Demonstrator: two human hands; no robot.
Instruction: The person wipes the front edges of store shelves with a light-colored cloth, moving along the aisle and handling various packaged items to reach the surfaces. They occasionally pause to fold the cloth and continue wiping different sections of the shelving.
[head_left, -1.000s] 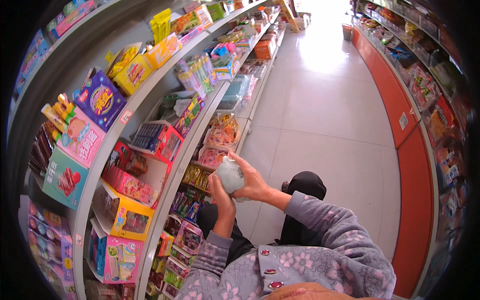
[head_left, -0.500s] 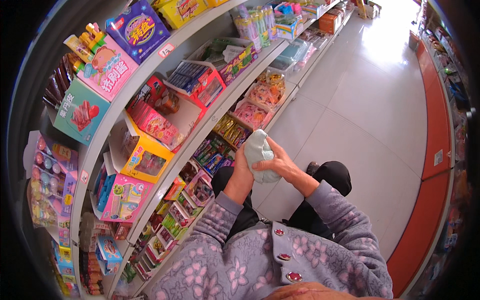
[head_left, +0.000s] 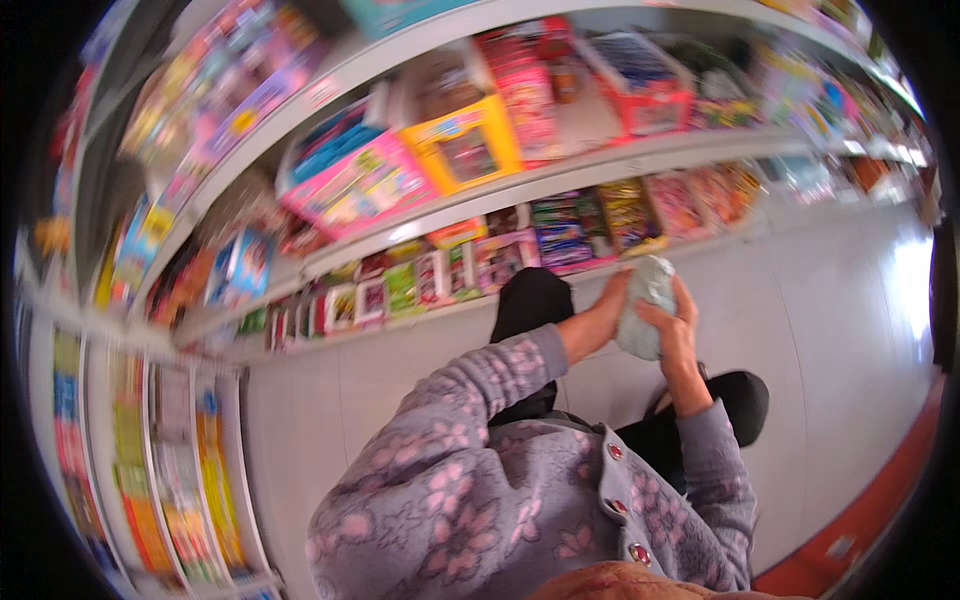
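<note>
Left hand (head_left: 612, 300) presses its palm against the left side of a pale green soft bundle (head_left: 643, 322), held low in front of the bottom shelf (head_left: 420, 318) of bright toy boxes (head_left: 470, 150). Right hand (head_left: 675, 335) clasps the bundle's right side, fingers curled over it, above the pale floor (head_left: 820, 330).

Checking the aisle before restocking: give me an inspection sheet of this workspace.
Surface: pale tiled floor, bare where it shows.
Job's things: pale bundle, cloth or bag, held between both hands.
Clutter: nothing seen on the floor.
Grips: left hand on the bundle's left side; right hand wrapped round its right side.
Cables: nothing seen.
Surroundings: white shelves packed with colourful boxed goods; red strip along the floor's far edge; picture blurred.
</note>
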